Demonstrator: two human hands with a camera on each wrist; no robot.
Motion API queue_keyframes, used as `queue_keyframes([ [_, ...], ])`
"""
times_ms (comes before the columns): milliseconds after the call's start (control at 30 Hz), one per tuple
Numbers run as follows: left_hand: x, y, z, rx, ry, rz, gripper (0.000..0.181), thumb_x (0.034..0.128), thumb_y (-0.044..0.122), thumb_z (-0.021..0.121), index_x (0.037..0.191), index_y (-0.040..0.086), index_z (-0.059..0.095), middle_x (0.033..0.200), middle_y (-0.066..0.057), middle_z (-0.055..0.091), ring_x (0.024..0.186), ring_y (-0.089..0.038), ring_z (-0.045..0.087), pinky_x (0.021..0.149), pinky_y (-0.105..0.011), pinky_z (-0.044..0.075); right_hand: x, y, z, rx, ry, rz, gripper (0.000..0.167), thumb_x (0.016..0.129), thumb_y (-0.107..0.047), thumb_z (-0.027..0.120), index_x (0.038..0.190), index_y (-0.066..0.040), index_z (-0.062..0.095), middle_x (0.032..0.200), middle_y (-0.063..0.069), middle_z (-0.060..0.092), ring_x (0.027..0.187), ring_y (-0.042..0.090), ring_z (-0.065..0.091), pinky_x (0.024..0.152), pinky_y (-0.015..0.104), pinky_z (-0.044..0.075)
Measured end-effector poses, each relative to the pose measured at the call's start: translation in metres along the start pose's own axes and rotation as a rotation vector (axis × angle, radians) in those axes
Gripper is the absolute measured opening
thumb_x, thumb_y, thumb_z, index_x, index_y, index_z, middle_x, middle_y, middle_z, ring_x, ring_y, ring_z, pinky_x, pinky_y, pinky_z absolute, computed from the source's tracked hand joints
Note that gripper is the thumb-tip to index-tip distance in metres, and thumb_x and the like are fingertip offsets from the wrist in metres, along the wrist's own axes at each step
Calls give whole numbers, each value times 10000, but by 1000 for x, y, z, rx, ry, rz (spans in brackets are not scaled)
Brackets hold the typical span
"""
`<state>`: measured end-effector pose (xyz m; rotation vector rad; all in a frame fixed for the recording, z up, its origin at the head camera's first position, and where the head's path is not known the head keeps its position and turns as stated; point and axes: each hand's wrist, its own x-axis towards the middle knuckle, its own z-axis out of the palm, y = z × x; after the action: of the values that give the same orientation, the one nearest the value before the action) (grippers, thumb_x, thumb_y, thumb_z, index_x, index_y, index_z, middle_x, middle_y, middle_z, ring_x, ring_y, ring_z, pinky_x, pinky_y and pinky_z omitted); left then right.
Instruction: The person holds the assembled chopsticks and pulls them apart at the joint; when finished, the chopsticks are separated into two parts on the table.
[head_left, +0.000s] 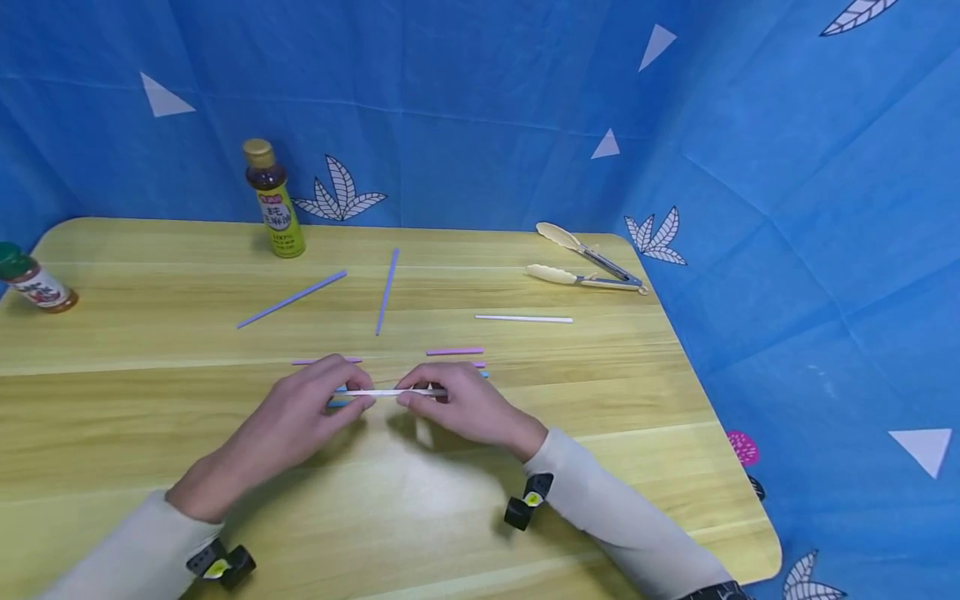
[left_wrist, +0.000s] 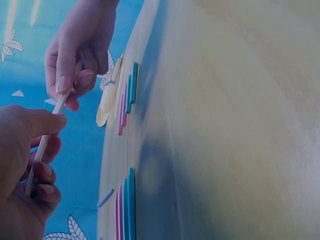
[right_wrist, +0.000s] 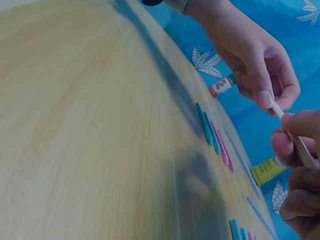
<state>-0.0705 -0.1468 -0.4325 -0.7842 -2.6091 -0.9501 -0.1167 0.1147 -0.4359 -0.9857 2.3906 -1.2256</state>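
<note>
Between both hands a thin white stick (head_left: 386,392) is held level above the table, unbroken in its visible middle. My left hand (head_left: 303,408) pinches its left part between thumb and fingers, and my right hand (head_left: 472,406) pinches the right part the same way. The hands are a short gap apart. Under and behind them lie short pieces: a pink piece (head_left: 454,352), another pink piece (head_left: 327,362) and blue-green pieces (left_wrist: 131,200), partly hidden by the hands in the head view. In the right wrist view the fingers cover much of the white stick (right_wrist: 301,147).
Farther back lie two long purple-blue sticks, a slanted stick (head_left: 292,299) and a steeper stick (head_left: 387,292), plus a white stick (head_left: 523,318). Tongs (head_left: 588,260) rest at the back right. A yellow-labelled bottle (head_left: 277,208) and a green-capped jar (head_left: 39,283) stand at the back and left.
</note>
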Motion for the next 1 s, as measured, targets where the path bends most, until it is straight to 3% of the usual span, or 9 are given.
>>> queue_keyframes([
  [267, 0, 5, 6, -24, 18, -27, 150, 980, 91, 817, 1055, 189, 732, 1071, 81, 738, 979, -110, 724, 827, -387, 627, -3, 4, -2, -142, 99, -111, 151, 1067, -236, 721, 1129, -131, 810, 994, -59, 775, 691, 6, 482, 656, 195, 444],
  [467, 1, 7, 6, -22, 26, -23, 150, 990, 82, 804, 1040, 193, 716, 1032, 91, 719, 883, -62, 636, 758, -324, 560, -5, 5, -4, -196, 134, -182, 122, 1056, -200, 731, 1096, -115, 809, 956, -41, 769, 696, 4, 478, 659, 182, 442],
  [633, 0, 6, 0, -24, 32, -14, 148, 990, 72, 799, 1049, 182, 720, 1009, 83, 703, 818, -51, 572, 701, -287, 514, -7, 4, -11, -253, 144, -234, 106, 1053, -188, 730, 1080, -112, 798, 1022, -9, 810, 764, 44, 608, 706, 185, 512],
  [733, -3, -4, -14, -9, 57, -104, 102, 1009, 94, 782, 1064, 167, 737, 968, 67, 678, 763, -38, 522, 637, -261, 465, -12, 12, -26, -234, 210, -198, 90, 1053, -159, 728, 1062, -100, 795, 998, 15, 799, 780, 83, 632, 699, 209, 523],
  [867, -10, -24, -39, 23, 80, -243, 87, 1025, 128, 774, 1099, 172, 764, 940, 49, 673, 754, -73, 520, 622, -241, 433, -20, 33, -53, -171, 340, -51, 90, 1049, -140, 736, 1060, -75, 799, 876, 21, 721, 693, 90, 494, 625, 248, 418],
  [1000, -9, -43, -50, 35, 47, -254, 111, 1052, 167, 750, 1157, 182, 785, 1066, 19, 753, 938, -144, 647, 762, -234, 511, -20, 53, -69, -149, 372, 34, 138, 1068, -169, 709, 1104, -75, 804, 873, 12, 687, 673, 102, 431, 626, 271, 379],
])
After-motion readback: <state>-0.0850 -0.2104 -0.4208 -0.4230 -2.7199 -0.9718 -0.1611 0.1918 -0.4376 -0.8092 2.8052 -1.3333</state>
